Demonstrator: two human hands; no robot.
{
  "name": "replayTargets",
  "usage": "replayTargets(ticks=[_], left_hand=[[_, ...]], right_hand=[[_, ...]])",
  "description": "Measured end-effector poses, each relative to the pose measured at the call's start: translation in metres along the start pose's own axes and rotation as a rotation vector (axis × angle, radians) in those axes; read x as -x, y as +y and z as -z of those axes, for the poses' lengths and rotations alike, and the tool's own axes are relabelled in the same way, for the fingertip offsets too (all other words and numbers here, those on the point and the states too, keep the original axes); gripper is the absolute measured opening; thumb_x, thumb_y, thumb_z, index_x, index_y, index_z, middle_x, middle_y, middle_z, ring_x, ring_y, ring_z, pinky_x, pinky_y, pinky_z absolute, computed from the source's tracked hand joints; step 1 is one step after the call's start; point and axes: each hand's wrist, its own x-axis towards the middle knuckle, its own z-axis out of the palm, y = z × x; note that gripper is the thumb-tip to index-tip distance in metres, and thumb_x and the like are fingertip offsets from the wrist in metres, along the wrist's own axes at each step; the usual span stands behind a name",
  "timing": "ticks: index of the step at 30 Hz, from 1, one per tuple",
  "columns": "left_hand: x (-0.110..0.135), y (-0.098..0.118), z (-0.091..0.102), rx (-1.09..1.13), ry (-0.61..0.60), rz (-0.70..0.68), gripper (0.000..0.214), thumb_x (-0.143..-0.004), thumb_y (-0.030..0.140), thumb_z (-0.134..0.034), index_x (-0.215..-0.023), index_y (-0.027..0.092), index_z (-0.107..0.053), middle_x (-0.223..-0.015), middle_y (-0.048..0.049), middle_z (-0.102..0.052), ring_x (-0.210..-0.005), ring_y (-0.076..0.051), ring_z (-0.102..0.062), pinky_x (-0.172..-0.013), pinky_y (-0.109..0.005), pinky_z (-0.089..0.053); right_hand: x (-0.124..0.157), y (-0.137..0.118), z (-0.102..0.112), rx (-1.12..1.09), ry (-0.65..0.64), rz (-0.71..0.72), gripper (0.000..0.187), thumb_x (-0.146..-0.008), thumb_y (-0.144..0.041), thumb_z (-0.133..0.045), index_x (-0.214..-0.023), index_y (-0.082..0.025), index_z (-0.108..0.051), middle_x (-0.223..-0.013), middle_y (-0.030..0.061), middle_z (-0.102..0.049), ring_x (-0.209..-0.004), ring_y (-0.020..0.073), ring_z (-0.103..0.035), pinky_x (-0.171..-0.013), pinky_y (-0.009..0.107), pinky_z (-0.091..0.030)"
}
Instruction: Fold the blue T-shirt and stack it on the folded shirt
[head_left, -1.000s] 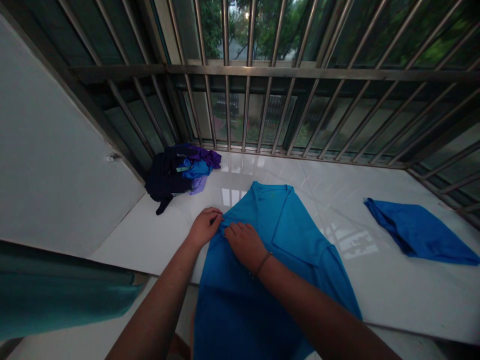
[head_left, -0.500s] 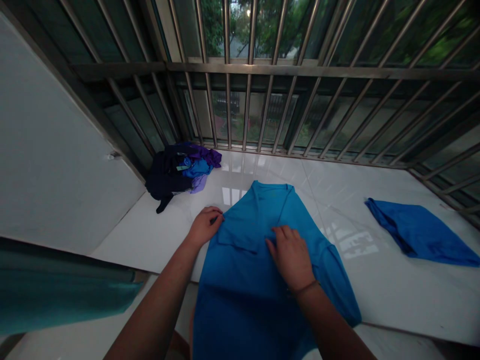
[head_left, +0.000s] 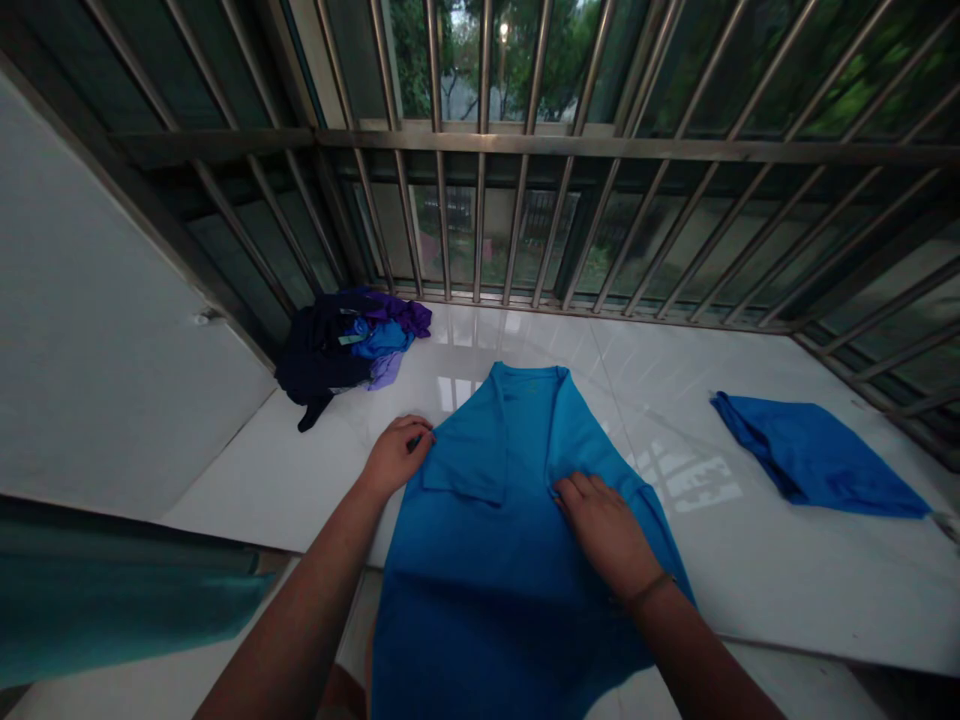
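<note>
Bright blue cotton shirt (head_left: 517, 520) lies flat on the white glossy bench (head_left: 787, 560), hem hanging over the near edge. Left hand (head_left: 394, 458) pinches its folded-in sleeve; right hand (head_left: 604, 525) presses flat, fingers spread. One sleeve folded, the rest unfolded.

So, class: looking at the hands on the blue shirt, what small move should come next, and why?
Probably fold the right side inward. The left hand pins the left edge of the blue shirt, whose left sleeve already lies folded in, while the right hand rests flat on the unfolded right side.
</note>
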Motion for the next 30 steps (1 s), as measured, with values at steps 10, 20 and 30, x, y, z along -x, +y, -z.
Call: replayTargets(ticks=[10, 20, 30], left_hand=[[-0.047, 0.021, -0.029, -0.141, -0.06, -0.139, 0.033, -0.106, 0.021, -0.052, -0.12, 0.025, -0.082, -0.132, -0.0091, -0.083, -0.126, -0.028, -0.076, -0.118, -0.049, -0.058], [-0.168, 0.054, -0.131, -0.392, -0.26, -0.016, 0.054, -0.113, 0.033, -0.049, -0.163, 0.015, -0.061, -0.175, -0.0217, -0.054, -0.162, -0.04, -0.053, -0.134, -0.065, -0.039], [-0.164, 0.067, -0.14, -0.428, -0.233, -0.052, 0.062, -0.11, 0.018, -0.039, -0.17, 0.015, -0.054, -0.182, -0.0211, -0.045, -0.171, -0.04, -0.039, -0.141, -0.073, -0.016]], right_hand=[[0.031, 0.022, -0.024, 0.042, 0.164, -0.036, 0.036, -0.115, -0.04, -0.063, -0.144, -0.021, -0.072, -0.135, 0.0154, -0.077, -0.118, 0.0323, -0.072, -0.1, 0.046, -0.054], [0.065, 0.043, -0.038, 0.103, 0.227, -0.087, 0.038, -0.116, -0.036, -0.053, -0.149, -0.028, -0.07, -0.132, 0.0137, -0.079, -0.116, 0.0331, -0.074, -0.1, 0.049, -0.057], [0.093, 0.085, -0.034, 0.019, 0.197, 0.033, 0.056, -0.108, -0.011, -0.045, -0.154, -0.033, -0.068, -0.126, 0.0126, -0.08, -0.108, 0.0293, -0.076, -0.095, 0.044, -0.061]])
